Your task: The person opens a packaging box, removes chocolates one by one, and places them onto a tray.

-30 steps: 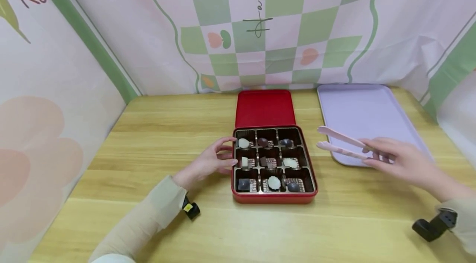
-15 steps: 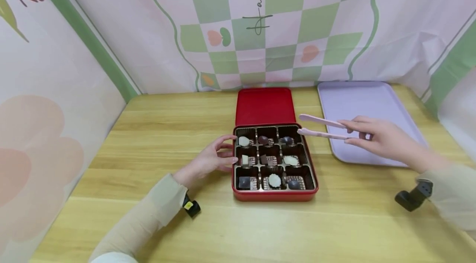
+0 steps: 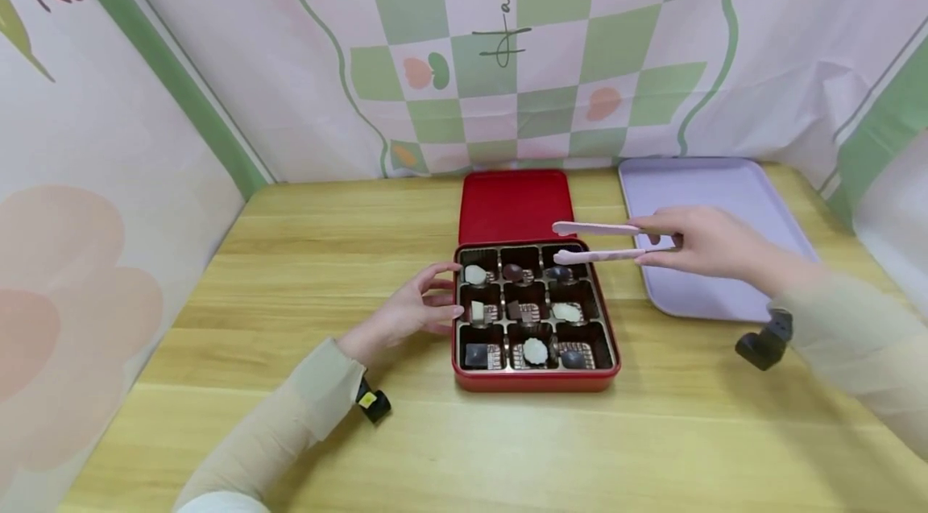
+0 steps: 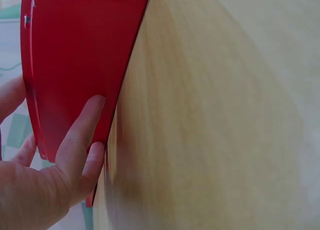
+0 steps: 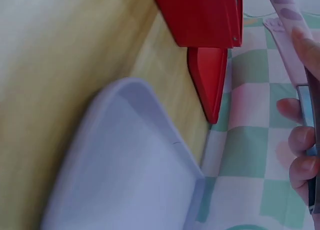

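The tray (image 3: 696, 191) lies right of the box (image 3: 536, 384), whose left side the left hand (image 3: 413, 312) touches, fingers spread. The right hand (image 3: 714, 243) pinches the tongs (image 3: 609, 256), long axis crosswise, parted tips pointing left, near the back right chocolate (image 3: 560, 273).

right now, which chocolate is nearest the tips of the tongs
The dark chocolate in the back-right corner of the red tin: in the head view, the tips of the tongs show just above it, while the other eight lie farther off.

Tray (image 3: 685, 195) right of box (image 3: 536, 386)
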The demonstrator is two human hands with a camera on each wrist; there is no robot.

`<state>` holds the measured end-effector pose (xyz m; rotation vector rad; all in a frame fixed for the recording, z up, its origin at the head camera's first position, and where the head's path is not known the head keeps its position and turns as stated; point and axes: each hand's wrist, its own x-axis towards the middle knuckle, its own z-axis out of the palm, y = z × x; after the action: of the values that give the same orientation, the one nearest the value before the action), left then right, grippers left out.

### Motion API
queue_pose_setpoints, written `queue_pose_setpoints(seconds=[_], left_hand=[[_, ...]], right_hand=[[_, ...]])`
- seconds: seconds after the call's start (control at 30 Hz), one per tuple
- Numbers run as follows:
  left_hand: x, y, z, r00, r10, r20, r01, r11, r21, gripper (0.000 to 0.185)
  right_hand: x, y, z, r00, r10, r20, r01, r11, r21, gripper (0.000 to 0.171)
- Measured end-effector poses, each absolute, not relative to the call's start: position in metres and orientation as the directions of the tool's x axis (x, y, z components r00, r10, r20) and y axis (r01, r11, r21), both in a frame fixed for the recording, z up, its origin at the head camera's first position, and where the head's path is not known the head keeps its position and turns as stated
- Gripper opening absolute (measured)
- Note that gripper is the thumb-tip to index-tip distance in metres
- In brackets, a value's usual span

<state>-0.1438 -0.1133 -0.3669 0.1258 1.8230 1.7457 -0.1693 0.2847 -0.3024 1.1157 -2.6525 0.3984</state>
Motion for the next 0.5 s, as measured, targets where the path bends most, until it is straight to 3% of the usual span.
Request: queue_pose_setpoints(seconds=[0.17,0.33,0.5], left_hand=[[-0.145,-0.113,-0.368,-0.817,0.463,-0.344,-0.326,0.121,0.937,0.066],[-0.146,-0.112,-0.371,-0.817,0.465,-0.342,-0.326,0.117,0.938,0.067],[-0.146,-0.113,-0.371,-0.821,0.458,-0.341,-0.331,0.105,0.938,0.066]], right_hand=[[-0.183,0.274,-0.292,-0.656,-0.708,0.262,-0.749,0.653,-0.111,0.041],[-0.193,0.271,-0.285,-0.591,-0.769,0.244,-0.803,0.588,-0.091,0.036],[-0.196,0.268,-0.277,-0.607,-0.777,0.164,-0.794,0.602,-0.085,0.034]])
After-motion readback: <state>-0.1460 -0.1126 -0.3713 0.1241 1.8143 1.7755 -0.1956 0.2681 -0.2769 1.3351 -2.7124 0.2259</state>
